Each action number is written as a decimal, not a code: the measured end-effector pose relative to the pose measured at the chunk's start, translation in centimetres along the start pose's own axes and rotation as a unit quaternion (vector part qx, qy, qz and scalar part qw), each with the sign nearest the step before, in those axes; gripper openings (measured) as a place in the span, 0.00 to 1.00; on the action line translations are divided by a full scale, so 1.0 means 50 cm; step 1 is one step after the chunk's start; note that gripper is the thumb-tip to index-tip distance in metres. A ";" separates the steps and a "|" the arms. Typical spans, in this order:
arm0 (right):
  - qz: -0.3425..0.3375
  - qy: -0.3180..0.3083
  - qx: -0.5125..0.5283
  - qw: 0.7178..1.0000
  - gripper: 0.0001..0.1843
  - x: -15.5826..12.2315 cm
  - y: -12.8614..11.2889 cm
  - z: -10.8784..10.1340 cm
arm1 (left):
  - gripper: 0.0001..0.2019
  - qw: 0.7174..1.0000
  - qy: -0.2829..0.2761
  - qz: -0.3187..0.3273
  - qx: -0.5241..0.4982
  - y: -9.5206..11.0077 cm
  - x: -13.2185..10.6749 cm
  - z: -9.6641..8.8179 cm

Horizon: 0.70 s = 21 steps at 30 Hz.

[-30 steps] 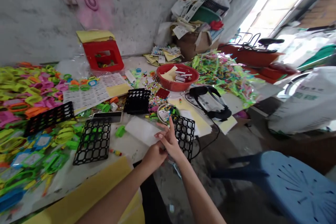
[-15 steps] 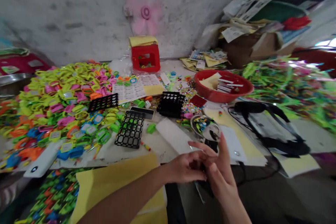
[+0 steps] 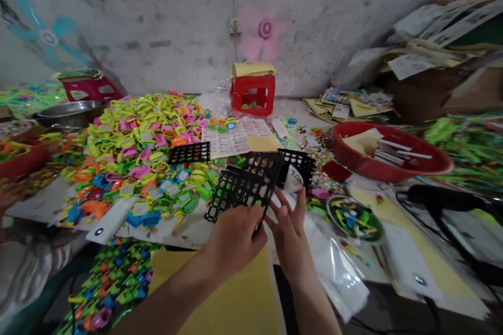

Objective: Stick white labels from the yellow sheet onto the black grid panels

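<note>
My left hand (image 3: 238, 235) is closed on the lower edge of a black plastic grid tray (image 3: 261, 175), which it holds up tilted above the table. Beside it, my right hand (image 3: 291, 235) has its fingers spread, with the tips close to the tray's right edge; whether they touch it I cannot tell. Behind those fingertips is a small whitish printed piece (image 3: 294, 180). Another black grid tray (image 3: 220, 196) lies partly covered by the raised one. Further back are more black grid trays (image 3: 304, 159). A clear plastic bag (image 3: 338, 267) lies right of my right hand.
A large heap of colourful plastic toy watches (image 3: 145, 136) covers the left. Printed sheets (image 3: 228, 138) and a red stool (image 3: 252, 95) stand behind. At right are a red basin (image 3: 393, 162), a bowl of small parts (image 3: 356, 220) and a black strap (image 3: 440, 199). Yellow card (image 3: 231, 298) lies in front.
My hands were together low over the table's front edge. Now they are apart, and my left hand holds up a black grid tray. The view has turned left.
</note>
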State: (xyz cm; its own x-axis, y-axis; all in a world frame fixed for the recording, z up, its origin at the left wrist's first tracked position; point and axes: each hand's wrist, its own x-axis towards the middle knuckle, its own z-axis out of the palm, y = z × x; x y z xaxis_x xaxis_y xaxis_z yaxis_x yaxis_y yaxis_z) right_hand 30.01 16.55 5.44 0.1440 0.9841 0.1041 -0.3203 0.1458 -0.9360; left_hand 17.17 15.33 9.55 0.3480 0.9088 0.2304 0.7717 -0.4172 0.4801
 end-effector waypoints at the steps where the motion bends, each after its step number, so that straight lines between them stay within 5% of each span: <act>1: 0.018 0.011 0.014 1.000 0.49 0.010 0.011 0.006 | 0.03 0.999 -0.020 0.030 0.033 -0.006 0.005 0.014; 5: 0.035 0.046 -0.057 0.997 0.60 0.044 0.073 -0.014 | 0.08 0.991 -0.092 0.092 0.026 -0.051 0.010 0.077; 8: 0.015 0.027 -0.152 0.988 0.56 0.058 0.132 -0.055 | 0.08 0.995 -0.073 0.064 0.005 -0.111 0.003 0.104; 13: -0.082 0.015 -0.385 0.919 0.47 0.065 0.200 -0.090 | 0.25 0.994 -0.073 0.033 0.075 -0.214 -0.008 0.127; 18: -0.205 0.055 -0.513 0.831 0.34 0.076 0.198 -0.091 | 0.30 0.989 -0.104 0.003 0.109 -0.238 -0.008 0.144; 21: -0.239 0.100 -0.517 0.816 0.22 0.087 0.159 -0.094 | 0.31 0.988 -0.097 -0.020 0.120 -0.223 -0.012 0.152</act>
State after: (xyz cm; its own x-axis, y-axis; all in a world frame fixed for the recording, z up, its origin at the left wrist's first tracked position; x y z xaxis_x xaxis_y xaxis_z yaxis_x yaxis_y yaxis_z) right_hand 32.49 21.54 -3.12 0.2032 0.7886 0.5804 0.7641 0.2429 -0.5976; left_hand 12.41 19.49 -2.37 0.3920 0.9192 0.0373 0.8827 -0.3873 0.2661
